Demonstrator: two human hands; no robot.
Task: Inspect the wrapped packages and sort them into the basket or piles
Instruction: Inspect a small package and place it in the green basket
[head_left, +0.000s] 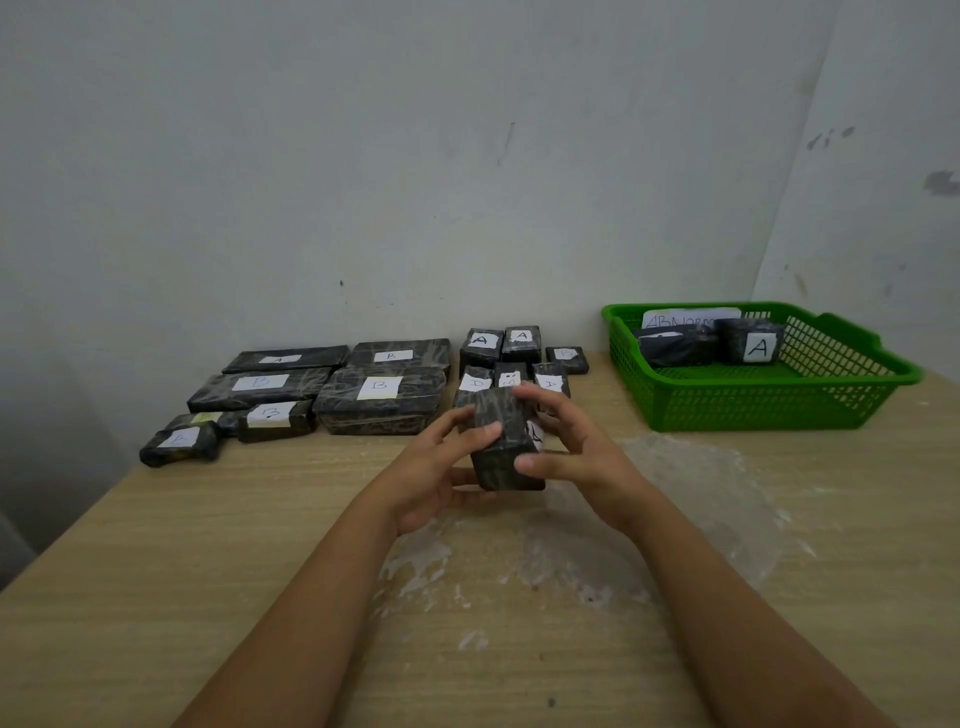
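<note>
I hold a small dark wrapped package above the middle of the wooden table. My left hand grips its left side with the thumb on top. My right hand grips its right side, partly covering a white label. A green plastic basket stands at the back right with two dark packages inside, one marked A, and a paper sign. A pile of small packages marked A lies behind my hands. Larger packages marked B lie at the back left.
A white wall runs behind the table and meets a side wall at the right. Pale scuffed patches mark the tabletop under my arms. The table's left edge falls away to a dark floor.
</note>
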